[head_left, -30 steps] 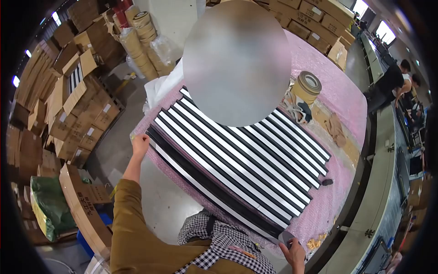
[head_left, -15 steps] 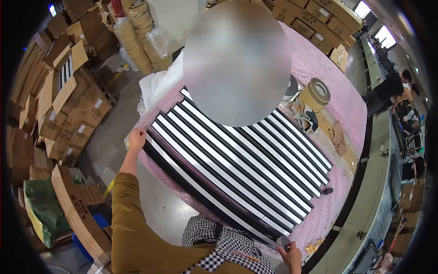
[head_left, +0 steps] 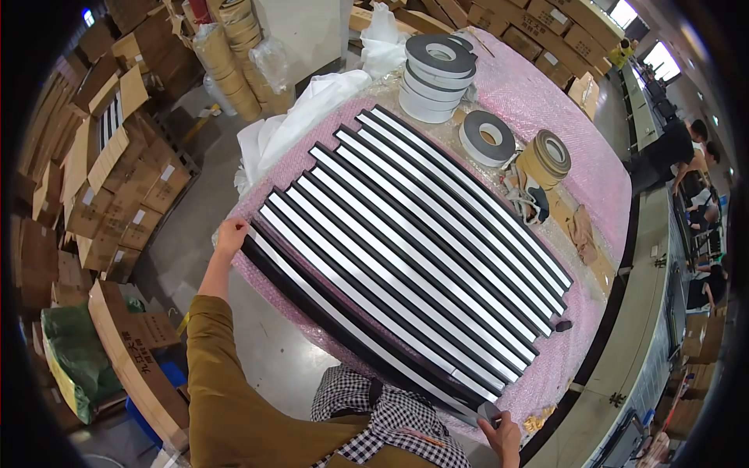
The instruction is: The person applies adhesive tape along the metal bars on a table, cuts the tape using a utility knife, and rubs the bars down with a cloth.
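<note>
My left hand [head_left: 232,234] is closed in a pinch on the far-left end of a white tape [head_left: 304,281], which runs along the nearest black strip [head_left: 312,308]. At the strip's other end, my right hand [head_left: 503,435] grips a grey tape roll [head_left: 488,413]; part of the roll is hidden by the fingers. The white band stretches along the strip between both hands. Beyond it, several black strips faced with white bands [head_left: 421,257] lie side by side on pink bubble wrap [head_left: 566,343].
Stacked tape rolls [head_left: 437,82], a flat grey roll [head_left: 488,139] and a tan roll [head_left: 548,156] stand at the table's far side. Brown work gloves [head_left: 581,234] lie at the right. Cartons [head_left: 117,210] are piled left. People [head_left: 667,156] are beside a conveyor line at right.
The blurred round patch over the upper middle is gone, so the tape rolls and far strip ends show. Both hands stay at nearly the same places, gripping as before.
</note>
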Motion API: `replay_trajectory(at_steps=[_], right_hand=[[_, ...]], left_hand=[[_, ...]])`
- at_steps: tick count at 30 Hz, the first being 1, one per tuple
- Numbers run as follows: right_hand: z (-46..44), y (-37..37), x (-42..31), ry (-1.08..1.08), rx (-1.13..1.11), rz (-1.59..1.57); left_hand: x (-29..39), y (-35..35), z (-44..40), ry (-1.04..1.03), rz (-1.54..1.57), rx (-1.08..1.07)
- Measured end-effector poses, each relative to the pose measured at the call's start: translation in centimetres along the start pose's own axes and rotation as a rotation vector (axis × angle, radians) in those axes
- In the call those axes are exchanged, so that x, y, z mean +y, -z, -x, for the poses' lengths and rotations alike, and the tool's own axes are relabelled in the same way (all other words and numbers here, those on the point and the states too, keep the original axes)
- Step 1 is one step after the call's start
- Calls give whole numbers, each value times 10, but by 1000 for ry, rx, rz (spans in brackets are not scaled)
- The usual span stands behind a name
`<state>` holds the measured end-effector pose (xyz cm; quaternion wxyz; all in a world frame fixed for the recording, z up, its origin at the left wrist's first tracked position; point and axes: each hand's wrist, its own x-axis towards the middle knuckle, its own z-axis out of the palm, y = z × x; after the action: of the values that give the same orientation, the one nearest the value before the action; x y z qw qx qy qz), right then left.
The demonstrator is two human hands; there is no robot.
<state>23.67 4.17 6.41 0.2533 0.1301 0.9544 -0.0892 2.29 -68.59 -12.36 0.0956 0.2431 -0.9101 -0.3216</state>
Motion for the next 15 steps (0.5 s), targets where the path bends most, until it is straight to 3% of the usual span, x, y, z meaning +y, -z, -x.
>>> replay_trajectory(at_steps=[15], right_hand=[[-4,3,-2,-44,-58,34]], left_hand=[[23,3,4,30,-92,-13]])
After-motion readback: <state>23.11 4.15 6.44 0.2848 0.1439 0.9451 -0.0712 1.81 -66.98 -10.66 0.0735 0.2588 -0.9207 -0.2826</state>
